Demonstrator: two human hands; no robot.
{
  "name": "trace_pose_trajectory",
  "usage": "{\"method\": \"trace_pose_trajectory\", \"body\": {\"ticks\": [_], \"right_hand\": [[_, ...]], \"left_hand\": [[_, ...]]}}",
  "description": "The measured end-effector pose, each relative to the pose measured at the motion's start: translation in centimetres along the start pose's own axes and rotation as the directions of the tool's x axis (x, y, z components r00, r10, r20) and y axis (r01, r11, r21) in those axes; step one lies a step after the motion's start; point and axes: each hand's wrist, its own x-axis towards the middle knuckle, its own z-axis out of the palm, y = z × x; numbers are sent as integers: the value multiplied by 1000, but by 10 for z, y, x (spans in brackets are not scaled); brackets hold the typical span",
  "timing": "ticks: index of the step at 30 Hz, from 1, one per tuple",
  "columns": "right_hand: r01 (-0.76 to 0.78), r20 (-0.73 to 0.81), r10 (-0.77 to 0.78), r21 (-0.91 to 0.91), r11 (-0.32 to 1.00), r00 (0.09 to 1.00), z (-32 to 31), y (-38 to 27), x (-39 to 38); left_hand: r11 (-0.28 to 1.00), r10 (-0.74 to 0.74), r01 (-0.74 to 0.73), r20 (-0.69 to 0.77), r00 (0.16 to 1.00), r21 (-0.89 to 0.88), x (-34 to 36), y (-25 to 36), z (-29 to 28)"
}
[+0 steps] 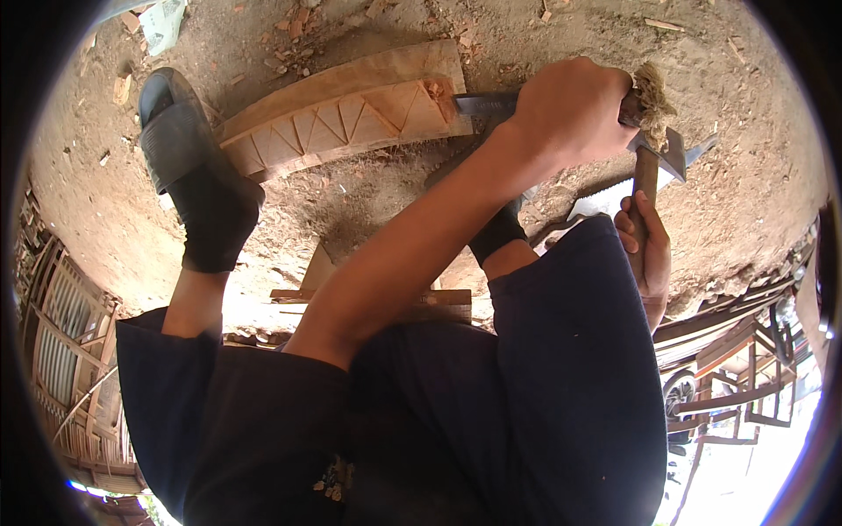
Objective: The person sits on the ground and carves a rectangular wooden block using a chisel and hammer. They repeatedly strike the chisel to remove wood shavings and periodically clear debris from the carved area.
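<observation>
My left hand (574, 114) is closed round the handle of a chisel (487, 104), its arm reaching across from the lower left. The dark blade points left, its tip against the right end of a curved wooden piece (342, 110). Zigzag cuts run along that piece's near face. A frayed, fibrous butt (651, 98) sticks out beyond my fist. My right hand (651, 250) grips the wooden handle of a hammer (645, 202), outside my right knee. The metal head stands just below the chisel's butt; I cannot tell whether they touch.
A saw (605, 200) lies on the dirt beside my right knee, partly hidden. My left foot in a black slide sandal (171, 127) is at the wood's left end. Short boards (447, 298) lie between my legs. Wood chips (294, 26) scatter beyond; wooden frames (745, 377) stand at right.
</observation>
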Motion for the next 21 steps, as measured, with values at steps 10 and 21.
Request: {"method": "trace_pose_trajectory", "body": {"ticks": [10,21], "right_hand": [[130,11,-129,-117,985,992,7,-11,-32],[504,50,-510,-267,821,859,33,-28,-84]], "left_hand": [[1000,3,-2,201,980,-4,1,-3,-11],[1000,25,-25,224,974,-2,3,-6,-14]]}}
